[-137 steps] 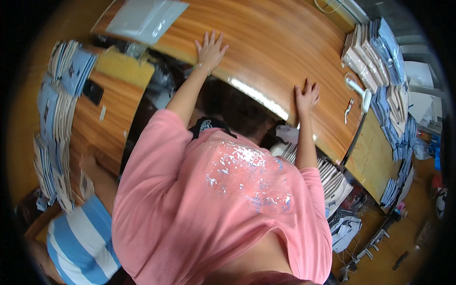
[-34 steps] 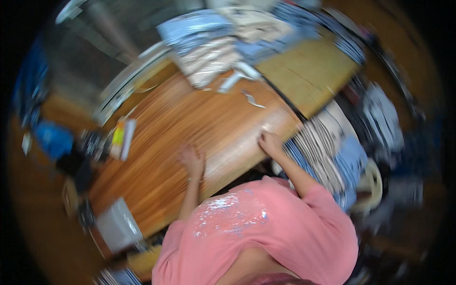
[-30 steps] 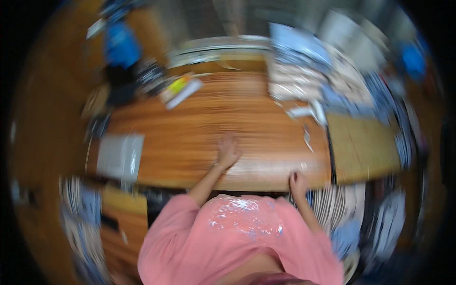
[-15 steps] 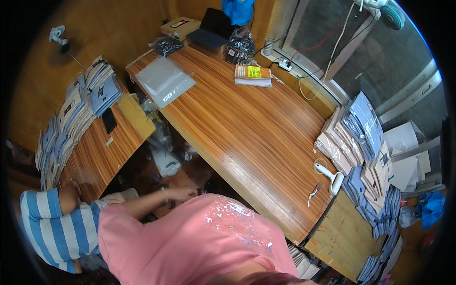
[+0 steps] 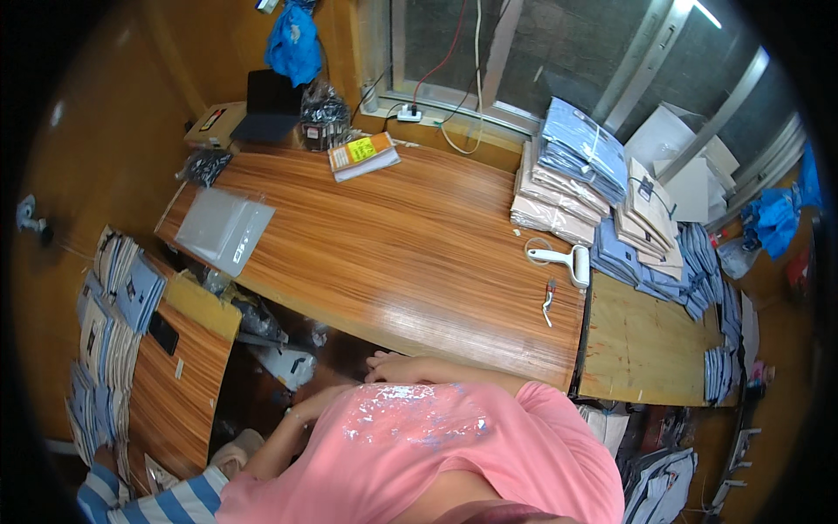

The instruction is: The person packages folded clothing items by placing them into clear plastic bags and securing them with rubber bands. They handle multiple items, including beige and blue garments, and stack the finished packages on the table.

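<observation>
My right hand (image 5: 394, 368) is in front of my body at the near edge of the wooden table (image 5: 393, 236). Its fingers are loosely bent and a little apart, and nothing shows in them. Close by, my left hand (image 5: 325, 402) is partly hidden by my pink shirt, with a bracelet on the wrist; its fingers are out of sight. On the tabletop lie clear plastic sleeves (image 5: 223, 229), an orange-and-white booklet (image 5: 363, 155), a white lint roller (image 5: 572, 264) and small snips (image 5: 548, 301).
Folded, bagged shirts (image 5: 563, 175) stack up at the right, with more shirts (image 5: 109, 336) along the left side table beside a black phone (image 5: 163, 333). A co-worker's striped sleeve (image 5: 179, 504) is at lower left. A dark laptop (image 5: 266, 109) stands at the back.
The view has turned toward the right. My right hand and forearm now show in front of my body. The co-worker sits lower in the picture, one hand by the stacked shirts.
</observation>
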Demonstrator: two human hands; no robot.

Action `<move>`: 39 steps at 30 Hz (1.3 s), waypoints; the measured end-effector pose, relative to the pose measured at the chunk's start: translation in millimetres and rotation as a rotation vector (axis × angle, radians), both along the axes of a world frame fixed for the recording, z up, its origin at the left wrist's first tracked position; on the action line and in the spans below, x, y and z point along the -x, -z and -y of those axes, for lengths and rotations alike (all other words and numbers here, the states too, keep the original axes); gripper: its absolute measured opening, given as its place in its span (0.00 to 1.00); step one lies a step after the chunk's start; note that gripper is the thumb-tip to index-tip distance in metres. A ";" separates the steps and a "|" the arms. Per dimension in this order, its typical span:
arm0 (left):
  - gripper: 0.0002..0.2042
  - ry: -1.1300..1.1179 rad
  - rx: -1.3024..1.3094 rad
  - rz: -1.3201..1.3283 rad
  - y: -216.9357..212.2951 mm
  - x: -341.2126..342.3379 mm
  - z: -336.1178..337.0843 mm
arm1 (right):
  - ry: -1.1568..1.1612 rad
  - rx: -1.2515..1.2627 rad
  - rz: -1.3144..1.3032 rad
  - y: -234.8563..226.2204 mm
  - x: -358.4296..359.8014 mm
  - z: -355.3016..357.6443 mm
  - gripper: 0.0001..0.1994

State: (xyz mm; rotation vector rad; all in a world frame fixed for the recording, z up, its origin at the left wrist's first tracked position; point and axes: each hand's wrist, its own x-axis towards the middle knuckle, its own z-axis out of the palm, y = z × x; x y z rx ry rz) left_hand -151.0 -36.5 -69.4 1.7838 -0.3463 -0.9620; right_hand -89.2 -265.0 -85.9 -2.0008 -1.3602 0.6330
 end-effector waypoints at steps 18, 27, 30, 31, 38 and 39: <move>0.13 -0.169 -0.093 0.093 73.1 21.1 -23.9 | -0.030 0.363 -0.498 -28.6 -23.1 -42.7 0.20; 0.13 -0.598 0.005 0.117 43.7 21.7 -40.9 | 0.174 -0.099 -0.599 1.3 -34.7 -31.0 0.16; 0.12 -0.860 0.144 0.125 33.7 15.9 -55.5 | 0.604 -0.236 -0.751 -12.7 -34.1 4.3 0.15; 0.12 -0.960 0.213 0.144 29.1 13.0 -61.5 | 0.777 -0.398 -1.055 -27.0 -31.7 23.9 0.15; 0.11 -1.272 0.573 0.335 -68.4 -26.6 -91.7 | 0.859 -0.910 -1.608 -51.4 71.2 200.5 0.15; 0.12 -1.313 0.686 0.390 -76.1 -35.8 -102.2 | 0.717 -0.871 -1.655 -55.6 97.4 216.9 0.15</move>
